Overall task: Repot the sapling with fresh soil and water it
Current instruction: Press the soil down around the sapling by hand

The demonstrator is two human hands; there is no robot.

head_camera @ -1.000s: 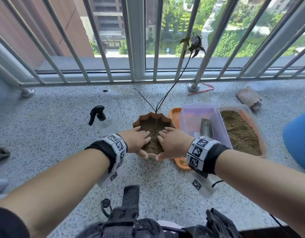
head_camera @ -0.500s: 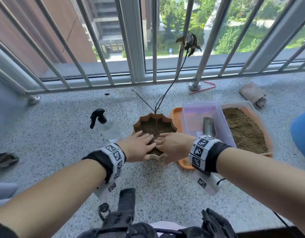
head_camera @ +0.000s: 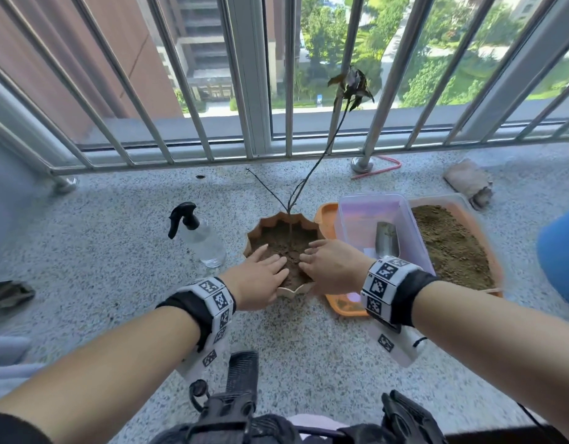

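A thin sapling point(head_camera: 312, 174) with dark wilted leaves at its top stands upright in a scalloped terracotta pot point(head_camera: 270, 221) filled with brown soil point(head_camera: 281, 241). My left hand point(head_camera: 260, 278) lies flat on the soil at the pot's near left, fingers spread. My right hand point(head_camera: 332, 267) lies flat on the soil at the near right, palm down. Both hands hold nothing. A clear spray bottle point(head_camera: 201, 237) with a black trigger stands just left of the pot.
Right of the pot, an orange tray point(head_camera: 328, 216) carries a clear plastic box point(head_camera: 366, 206) with a metal trowel point(head_camera: 387, 240) inside and a heap of loose soil point(head_camera: 449, 248). A metal railing point(head_camera: 244, 91) closes the ledge's far side. A blue object point(head_camera: 561, 254) sits at the right edge.
Both hands have stayed on the soil, shifting slightly toward the pot's near rim. The camera view has tilted a little; the pot and sapling have not moved.
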